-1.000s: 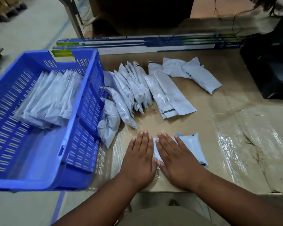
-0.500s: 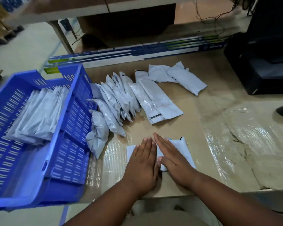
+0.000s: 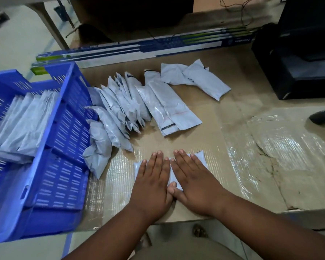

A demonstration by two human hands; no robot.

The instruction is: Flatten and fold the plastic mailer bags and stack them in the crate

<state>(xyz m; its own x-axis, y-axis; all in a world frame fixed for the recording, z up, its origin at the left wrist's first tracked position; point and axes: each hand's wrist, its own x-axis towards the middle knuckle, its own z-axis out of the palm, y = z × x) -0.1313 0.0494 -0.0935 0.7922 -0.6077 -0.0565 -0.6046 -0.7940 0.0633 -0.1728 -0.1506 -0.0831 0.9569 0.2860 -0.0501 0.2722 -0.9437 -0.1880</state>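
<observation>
1. Mailer bag lies flat on the cardboard-covered table near its front edge, mostly hidden under two hands in the head view; only its pale corners and a strip between the hands show.
2. Left hand rests palm down on the left part of that bag, fingers straight and held together, gripping nothing.
3. Right hand lies palm down on the right part, fingers straight and slightly spread, pointing away and to the left; its thumb touches the inner edge of the left hand. It holds nothing, only presses.
4. Blue crate stands at the left edge of the table, tilted in view, with a row of folded bags in the crate leaning against each other along its far half.
5. Just right of the crate wall, a pile of unfolded bags lies overlapping in a fan; the nearest one touches the crate.
6. Further right lie two long flat bags side by side, and beyond them a crumpled pair near the back.
7. Long printed boxes run along the far edge; a black device sits at the right rear.
</observation>
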